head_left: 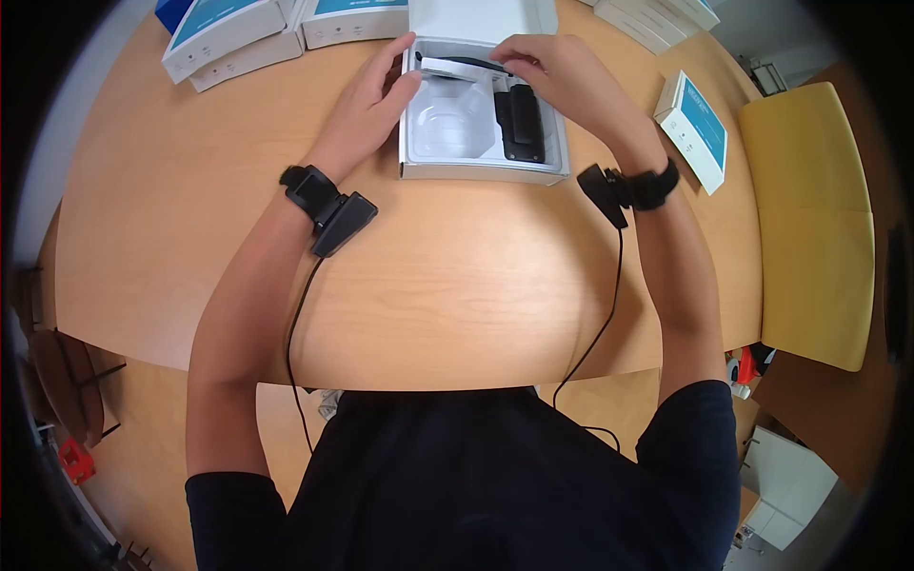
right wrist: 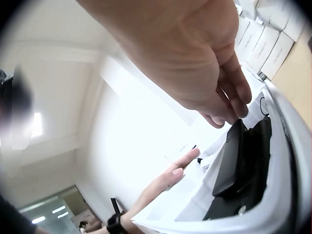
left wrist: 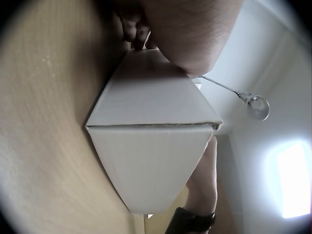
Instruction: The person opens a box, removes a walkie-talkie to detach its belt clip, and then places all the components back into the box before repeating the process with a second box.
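An open white box (head_left: 483, 172) holds a clear-white moulded tray (head_left: 452, 128). A black rectangular device (head_left: 521, 124) lies in the tray's right compartment. Across the far end runs a thin black cable (head_left: 466, 63), over a narrow white strip (head_left: 455, 69). My right hand (head_left: 562, 76) reaches in from the right, its curled fingertips pinching the cable's right end. Those fingertips are close above the device in the right wrist view. My left hand (head_left: 373, 103) lies along the box's left wall with fingers extended; the wall (left wrist: 151, 92) fills the left wrist view.
The box's lid (head_left: 486, 17) stands raised at the back. White-and-blue boxes (head_left: 228, 38) are stacked at the back left, with more boxes (head_left: 657, 19) at the back right. One smaller box (head_left: 700, 133) lies right of my right wrist. A yellow chair (head_left: 809, 219) stands at the table's right edge.
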`<state>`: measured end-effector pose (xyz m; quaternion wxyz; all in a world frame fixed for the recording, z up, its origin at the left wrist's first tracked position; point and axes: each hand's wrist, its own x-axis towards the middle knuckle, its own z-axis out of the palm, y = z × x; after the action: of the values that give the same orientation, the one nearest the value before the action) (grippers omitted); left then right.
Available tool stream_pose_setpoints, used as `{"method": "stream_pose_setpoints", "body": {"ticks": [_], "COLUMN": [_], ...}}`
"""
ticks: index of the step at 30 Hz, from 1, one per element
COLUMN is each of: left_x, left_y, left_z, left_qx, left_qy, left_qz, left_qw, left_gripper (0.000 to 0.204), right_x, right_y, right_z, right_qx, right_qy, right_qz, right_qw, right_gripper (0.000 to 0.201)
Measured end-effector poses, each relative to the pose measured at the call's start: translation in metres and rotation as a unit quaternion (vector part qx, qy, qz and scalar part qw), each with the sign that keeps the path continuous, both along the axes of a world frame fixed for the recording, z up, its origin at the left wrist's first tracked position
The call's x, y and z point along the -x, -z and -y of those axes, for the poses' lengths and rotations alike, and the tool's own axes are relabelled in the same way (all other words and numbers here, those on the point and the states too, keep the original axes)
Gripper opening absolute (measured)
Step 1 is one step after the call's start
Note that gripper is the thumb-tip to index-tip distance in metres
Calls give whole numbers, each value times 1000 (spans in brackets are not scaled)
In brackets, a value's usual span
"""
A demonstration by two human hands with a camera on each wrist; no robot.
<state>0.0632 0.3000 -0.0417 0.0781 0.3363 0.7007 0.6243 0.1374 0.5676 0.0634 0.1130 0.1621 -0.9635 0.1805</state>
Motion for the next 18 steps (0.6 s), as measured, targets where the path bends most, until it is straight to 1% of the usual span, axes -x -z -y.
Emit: {"method": "stream_pose_setpoints", "body": {"ticks": [2,5,8,14,17,18], "left_x": [0,1,3,3,3,3], "left_y": [0,3,6,6,6,6], "left_z": [0,-1,-3,-2,-2,-2], "left_qx": [-5,-11,-14,-14,-12,-13], "left_qy": [4,-3,-5,-5,-6,-6], "left_qz": [4,-6,-11,-17,-18,-19], "left_qw": [1000,1000,1000,1000,1000,1000], "left_gripper": [57,58,58,59,59,59], "right_x": [13,23,27,34,33,35], "right_y": [3,9,17,13,12,12], "right_z": [2,-4,-8,-5,3,4], "right_qx": [-52,-127,-119,-79,-116,-114], "right_qy": [7,-2,16,-1,26,29], "right_qz": [26,34,59,89,69,62], "right_qw": [998,991,991,993,990,991], "right_gripper": [21,21,21,20,18,17]}}
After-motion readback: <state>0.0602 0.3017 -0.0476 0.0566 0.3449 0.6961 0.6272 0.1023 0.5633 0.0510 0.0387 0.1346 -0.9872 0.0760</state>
